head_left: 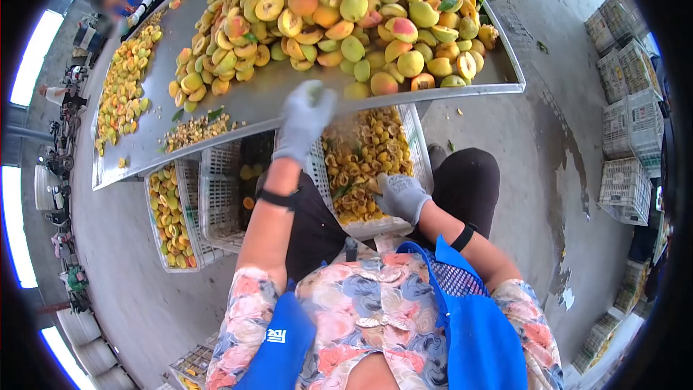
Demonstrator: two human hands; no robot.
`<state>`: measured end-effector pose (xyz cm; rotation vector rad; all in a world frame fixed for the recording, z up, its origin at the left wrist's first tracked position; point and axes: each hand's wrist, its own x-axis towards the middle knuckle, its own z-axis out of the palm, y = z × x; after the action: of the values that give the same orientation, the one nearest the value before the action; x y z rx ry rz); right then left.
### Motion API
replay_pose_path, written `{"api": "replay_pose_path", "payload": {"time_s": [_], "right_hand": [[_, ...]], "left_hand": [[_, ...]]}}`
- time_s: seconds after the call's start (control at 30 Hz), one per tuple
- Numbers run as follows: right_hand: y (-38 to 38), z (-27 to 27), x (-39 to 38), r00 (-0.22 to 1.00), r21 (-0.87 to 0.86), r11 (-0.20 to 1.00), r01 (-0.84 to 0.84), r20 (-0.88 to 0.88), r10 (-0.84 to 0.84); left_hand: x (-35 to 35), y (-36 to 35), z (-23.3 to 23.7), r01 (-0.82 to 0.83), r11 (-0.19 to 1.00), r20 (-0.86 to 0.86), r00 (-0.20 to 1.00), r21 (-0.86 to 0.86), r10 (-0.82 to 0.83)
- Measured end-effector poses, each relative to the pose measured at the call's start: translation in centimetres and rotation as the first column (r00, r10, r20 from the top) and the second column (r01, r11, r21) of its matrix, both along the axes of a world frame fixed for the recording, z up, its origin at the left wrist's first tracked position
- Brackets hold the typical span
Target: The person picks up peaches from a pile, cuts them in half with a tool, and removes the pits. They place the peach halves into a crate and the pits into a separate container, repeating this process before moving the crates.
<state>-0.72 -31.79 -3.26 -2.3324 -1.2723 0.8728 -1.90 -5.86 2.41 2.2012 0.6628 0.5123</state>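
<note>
At table edge, left hand raised just below peaches, blurred, grip unclear; under table, right hand curled over crate, hold not discernible.

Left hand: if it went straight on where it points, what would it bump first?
Probably the pile of peach halves on the metal table. The left hand points over the table's near edge toward them, but its height above it is unclear.
</note>
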Motion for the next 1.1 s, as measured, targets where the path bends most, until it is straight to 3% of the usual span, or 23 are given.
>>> {"api": "replay_pose_path", "payload": {"time_s": [0.1,0.2,0.3,0.37,0.4,0.47,0.57,0.6,0.7,0.8,0.83,0.87,0.9,0.93,1.0,1.1], "right_hand": [[-0.4,-0.8,0.3,0.999,-0.002,0.999,0.045,-0.01,-0.045],[-0.6,-0.3,0.9,0.998,-0.05,0.997,0.064,-0.027,-0.065],[-0.7,0.7,0.7,0.999,-0.074,0.997,0.038,-0.018,-0.039],[-0.8,0.8,0.6,0.997,-0.082,0.994,0.07,-0.007,-0.07],[-0.9,2.1,0.2,0.991,0.041,0.99,0.133,-0.005,-0.133],[-1.3,4.8,-0.9,0.967,0.279,0.927,0.25,-0.023,-0.254],[-2.4,1.8,-1.4,0.996,0.148,0.986,0.079,0.022,-0.084],[-2.9,1.6,-1.6,0.998,0.086,0.995,-0.052,0.036,0.049],[-2.9,2.3,-3.4,0.997,0.262,0.962,0.077,0.01,-0.082],[-3.1,4.0,-3.2,0.971,0.33,0.916,0.227,-0.006,-0.239],[-3.1,4.6,-2.9,0.957,0.354,0.894,0.276,-0.012,-0.29],[-3.4,5.5,-2.6,0.937,0.373,0.866,0.332,-0.024,-0.349],[-3.4,6.0,-2.3,0.928,0.391,0.85,0.352,-0.03,-0.371],[-3.3,6.4,-1.9,0.92,0.404,0.836,0.37,-0.038,-0.389],[-2.6,7.3,-1.7,0.917,0.449,0.813,0.371,-0.038,-0.398],[-0.3,9.0,-2.1,0.929,0.556,0.756,0.345,-0.089,-0.359]], "left_hand": [[6.0,-3.0,-0.2,0.059,0.988,-0.454,0.891,0.144,0.013],[8.8,-2.3,-1.7,0.111,0.979,-0.484,0.875,0.173,-0.014],[9.0,-1.3,-1.7,0.129,0.988,-0.55,0.833,0.091,-0.058],[8.3,-0.2,-2.0,0.11,0.992,-0.532,0.845,0.065,-0.058],[7.9,0.4,-2.2,0.103,0.993,-0.522,0.851,0.05,-0.062],[6.0,2.1,-2.7,0.002,0.987,-0.494,0.866,0.163,0.08],[4.3,3.4,-2.2,-0.027,0.972,-0.502,0.853,0.233,0.144],[4.0,3.8,-1.8,-0.021,0.97,-0.512,0.847,0.242,0.146],[4.8,5.8,-3.9,0.057,0.95,-0.53,0.839,0.307,0.121],[3.9,6.8,-4.0,0.053,0.988,-0.348,0.938,0.145,0.001],[3.5,6.9,-4.0,0.005,0.98,-0.143,0.989,-0.2,-0.035],[2.7,6.5,-3.5,0.032,0.85,0.065,0.998,-0.525,0.002],[1.5,5.7,-2.7,0.125,0.618,0.241,0.964,-0.776,0.109],[0.3,4.8,-2.1,0.269,0.42,0.34,0.935,-0.867,0.104],[-2.6,1.1,1.1,0.521,-0.029,0.508,0.842,-0.853,0.182],[-5.2,-3.6,3.1,0.434,-0.211,0.354,0.874,-0.876,0.333]]}}
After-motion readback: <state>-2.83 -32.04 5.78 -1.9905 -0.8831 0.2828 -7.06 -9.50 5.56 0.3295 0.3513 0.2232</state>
